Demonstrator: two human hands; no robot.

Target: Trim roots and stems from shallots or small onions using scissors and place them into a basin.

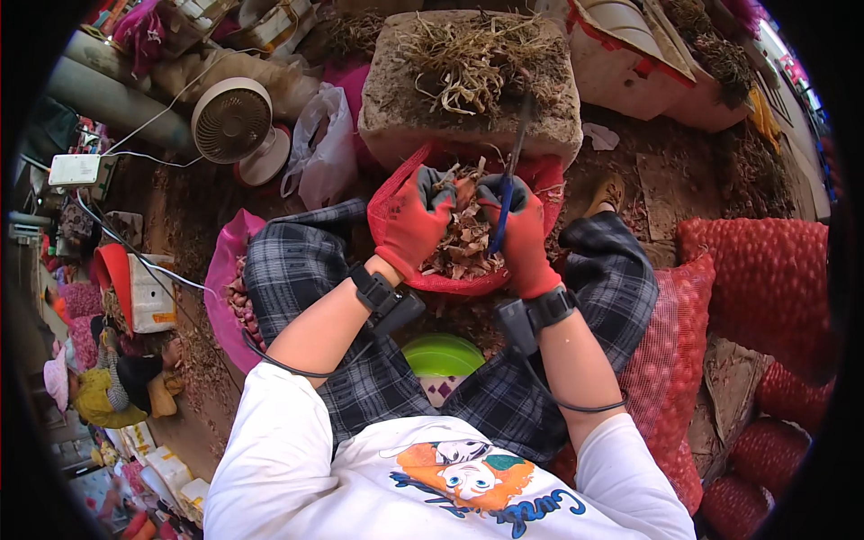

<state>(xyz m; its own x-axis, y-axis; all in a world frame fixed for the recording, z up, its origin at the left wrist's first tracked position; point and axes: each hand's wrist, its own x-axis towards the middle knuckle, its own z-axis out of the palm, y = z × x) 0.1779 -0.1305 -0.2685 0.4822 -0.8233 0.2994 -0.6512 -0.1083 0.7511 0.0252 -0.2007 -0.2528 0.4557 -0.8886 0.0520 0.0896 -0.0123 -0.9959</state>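
My left hand (414,220), in a red glove with grey fingertips, is closed on some dry shallot stalks (443,184); whether a bulb is attached is hidden by the fingers. Gloved the same way, my right hand (520,225) grips the blue handle of a knife (501,220), its long thin blade pointing away from me. Both hands are over a red mesh bag (459,284) between my knees. Dry skins and stalk trimmings (463,247) lie in the bag.
Beyond the bag stands a pale block (382,112) topped with dried stalks (477,58). A pink bag of shallots (236,297) sits left, near a fan (232,121). Full red mesh sacks (756,279) crowd the right. A green basin (441,354) is between my legs. Another person (108,387) works far left.
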